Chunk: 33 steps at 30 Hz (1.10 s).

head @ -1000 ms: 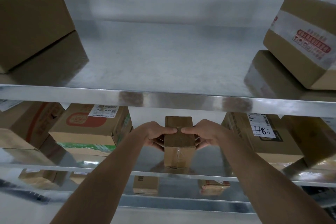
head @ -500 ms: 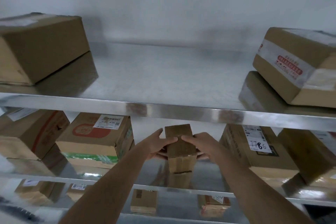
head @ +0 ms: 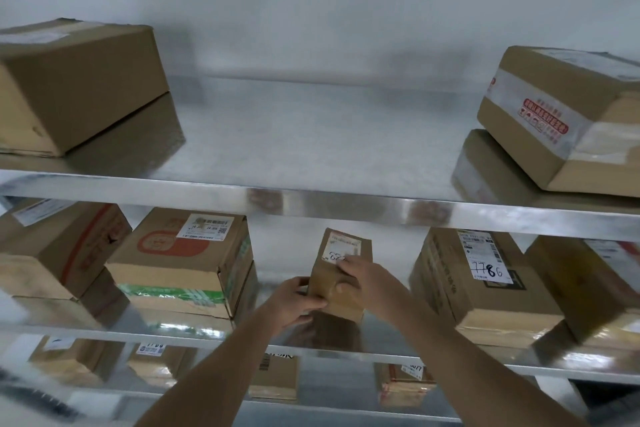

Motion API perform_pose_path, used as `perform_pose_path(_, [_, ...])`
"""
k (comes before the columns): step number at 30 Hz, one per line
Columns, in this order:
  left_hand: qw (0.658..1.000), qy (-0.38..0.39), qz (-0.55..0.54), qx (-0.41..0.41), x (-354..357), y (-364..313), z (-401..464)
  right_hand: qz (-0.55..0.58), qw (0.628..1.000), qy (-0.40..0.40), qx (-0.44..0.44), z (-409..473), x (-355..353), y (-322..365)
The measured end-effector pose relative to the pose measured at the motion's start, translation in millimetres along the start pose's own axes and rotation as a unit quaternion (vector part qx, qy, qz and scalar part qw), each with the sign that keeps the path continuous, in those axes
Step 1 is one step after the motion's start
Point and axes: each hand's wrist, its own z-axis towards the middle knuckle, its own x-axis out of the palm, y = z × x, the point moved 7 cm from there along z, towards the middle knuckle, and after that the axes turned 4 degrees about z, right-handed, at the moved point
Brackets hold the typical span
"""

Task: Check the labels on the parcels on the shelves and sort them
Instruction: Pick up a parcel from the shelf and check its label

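Bare forearms and hands [head: 294, 302], no sleeves

both hands, left hand [head: 294, 302] and right hand [head: 363, 279], are gripping a small labelled parcel [head: 341, 274] standing left of the box marked 7786 [head: 485, 281].

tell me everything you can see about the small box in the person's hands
The small box is plain brown cardboard, taller than wide, standing upright on the middle shelf between larger parcels. A white label with handwritten digits, partly covered, faces the camera near its top. The left hand grips its lower left side; the right hand holds its front, fingers over the label's lower edge. Its bottom reflects in the metal shelf.
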Motion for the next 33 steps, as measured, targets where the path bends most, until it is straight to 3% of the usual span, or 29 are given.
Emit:
perform_pose_path(4, [0.999, -0.001, 0.037, -0.006, 12.0, 17.1, -4.3, -0.083, 0.995, 0.011, -0.052, -10.8, 37.6, -14.5])
perform_pose_path(10, [0.997, 0.006, 0.072, 0.027, 19.5, 19.4, -1.1, -0.068, 0.990, -0.068, -0.102, -24.4, 54.7, -21.6])
perform_pose_path(14, [0.997, 0.022, 0.058, 0.051, 16.6, 12.7, 5.1, 0.084, 0.987, -0.125, 0.051, -28.9, 44.7, -38.3])
perform_pose_path(17, [0.999, -0.005, -0.037, 0.031, 18.0, 1.0, 5.7, 0.267, 0.938, -0.134, 0.174, -22.7, 50.0, -53.3])
perform_pose_path(19, [0.999, -0.030, -0.030, 0.023, 20.2, -0.8, 11.0, 0.338, 0.904, -0.117, 0.236, -18.6, 57.5, -59.9])
perform_pose_path(22, [0.997, -0.053, 0.042, 0.029, 23.5, 2.7, 25.8, 0.342, 0.892, -0.114, 0.274, -15.0, 61.6, -64.3])
perform_pose_path(28, [0.995, -0.087, 0.047, 0.028, 22.0, -6.9, 45.5, 0.363, 0.872, -0.130, 0.300, -4.9, 57.5, -66.8])
perform_pose_path(33, [0.990, -0.081, 0.107, 0.043, 23.3, -6.9, 42.9, 0.349, 0.878, -0.124, 0.304, -7.6, 60.9, -66.6])
